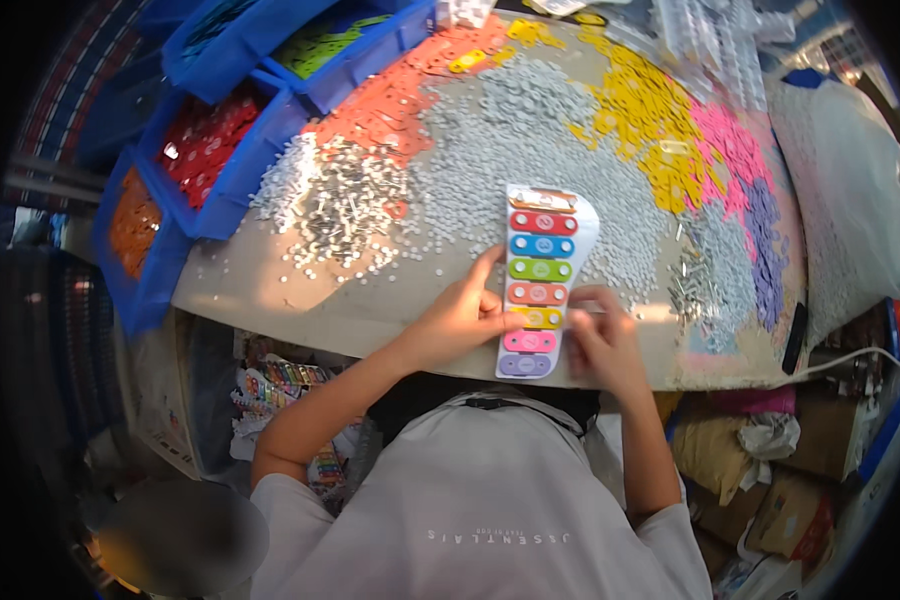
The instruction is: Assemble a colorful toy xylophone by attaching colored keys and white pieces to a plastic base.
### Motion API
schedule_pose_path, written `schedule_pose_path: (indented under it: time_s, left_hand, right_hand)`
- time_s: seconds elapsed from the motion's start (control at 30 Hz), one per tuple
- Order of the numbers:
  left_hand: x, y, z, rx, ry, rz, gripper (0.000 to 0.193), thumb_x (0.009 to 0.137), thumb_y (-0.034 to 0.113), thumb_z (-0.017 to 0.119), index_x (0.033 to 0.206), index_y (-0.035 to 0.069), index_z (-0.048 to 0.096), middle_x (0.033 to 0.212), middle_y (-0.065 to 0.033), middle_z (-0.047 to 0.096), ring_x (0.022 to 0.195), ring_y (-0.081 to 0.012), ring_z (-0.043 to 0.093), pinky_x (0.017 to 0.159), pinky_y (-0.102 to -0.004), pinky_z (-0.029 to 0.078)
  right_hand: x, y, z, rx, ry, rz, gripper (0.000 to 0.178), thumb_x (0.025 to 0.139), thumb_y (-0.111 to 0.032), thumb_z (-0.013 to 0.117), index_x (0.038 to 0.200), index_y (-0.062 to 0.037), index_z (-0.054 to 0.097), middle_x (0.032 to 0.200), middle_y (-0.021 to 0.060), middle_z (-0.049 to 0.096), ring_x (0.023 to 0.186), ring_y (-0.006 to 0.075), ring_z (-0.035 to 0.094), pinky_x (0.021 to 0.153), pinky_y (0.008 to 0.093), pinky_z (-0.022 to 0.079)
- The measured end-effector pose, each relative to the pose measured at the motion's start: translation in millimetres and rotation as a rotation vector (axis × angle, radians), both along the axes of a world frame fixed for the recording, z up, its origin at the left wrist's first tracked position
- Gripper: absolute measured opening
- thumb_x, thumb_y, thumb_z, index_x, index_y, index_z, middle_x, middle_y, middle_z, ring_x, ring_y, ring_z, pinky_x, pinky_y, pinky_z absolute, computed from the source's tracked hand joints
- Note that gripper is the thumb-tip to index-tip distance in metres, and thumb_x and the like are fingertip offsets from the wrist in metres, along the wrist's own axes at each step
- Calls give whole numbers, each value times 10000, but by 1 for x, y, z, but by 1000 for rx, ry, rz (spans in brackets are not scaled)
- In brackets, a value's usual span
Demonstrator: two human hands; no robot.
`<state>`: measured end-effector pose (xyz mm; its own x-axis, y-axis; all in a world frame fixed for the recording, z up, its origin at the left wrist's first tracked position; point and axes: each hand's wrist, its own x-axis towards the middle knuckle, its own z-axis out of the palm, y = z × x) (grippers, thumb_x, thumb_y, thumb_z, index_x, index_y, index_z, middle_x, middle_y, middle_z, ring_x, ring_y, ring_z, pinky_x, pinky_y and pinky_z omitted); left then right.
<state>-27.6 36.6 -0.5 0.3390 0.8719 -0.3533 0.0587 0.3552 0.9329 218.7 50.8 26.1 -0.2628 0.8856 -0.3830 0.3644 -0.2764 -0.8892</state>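
Note:
A toy xylophone (539, 269) with a white base lies near the table's front edge, its narrow end toward me. Coloured bars run across it, from orange-brown at the far end through red, blue, green, orange, yellow and pink to purple. White round pegs show at the ends of most bars; the pink and purple ones show none. My left hand (460, 318) grips its left side, thumb by the yellow bar and index finger stretched along the edge. My right hand (602, 335) is closed and slightly blurred beside the yellow bar's right end; whatever its fingertips pinch is hidden.
Grey-white pegs (510, 140) cover the table's middle. Metal pins (355, 200) lie to their left. Yellow (650, 120), pink (730, 155) and purple bars (763, 250) are heaped at right. Blue bins (215, 215) with coloured bars stand at left. A clear plastic bag (850, 190) sits far right.

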Motion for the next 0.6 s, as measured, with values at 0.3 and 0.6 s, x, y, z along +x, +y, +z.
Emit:
schedule_pose_path:
  time_s: [0.3, 0.6]
  left_hand:
    - [-144, -13, 12, 583, 917, 775, 122, 946, 129, 666, 1036, 58, 708, 910, -61, 684, 731, -152, 623, 667, -294, 503]
    - [-215, -19, -11, 550, 1180, 726, 107, 919, 126, 672, 992, 52, 698, 890, -80, 649, 706, -212, 606, 677, -322, 498]
  right_hand:
    - [164, 30, -7, 810, -1170, -325, 260, 965, -95, 594, 1217, -56, 646, 1197, 168, 600, 1086, 324, 552, 961, 445, 437]
    - [193, 37, -24, 807, -1200, -272, 174, 909, -64, 629, 1075, -63, 683, 1073, 121, 664, 1022, 341, 573, 915, 449, 448]
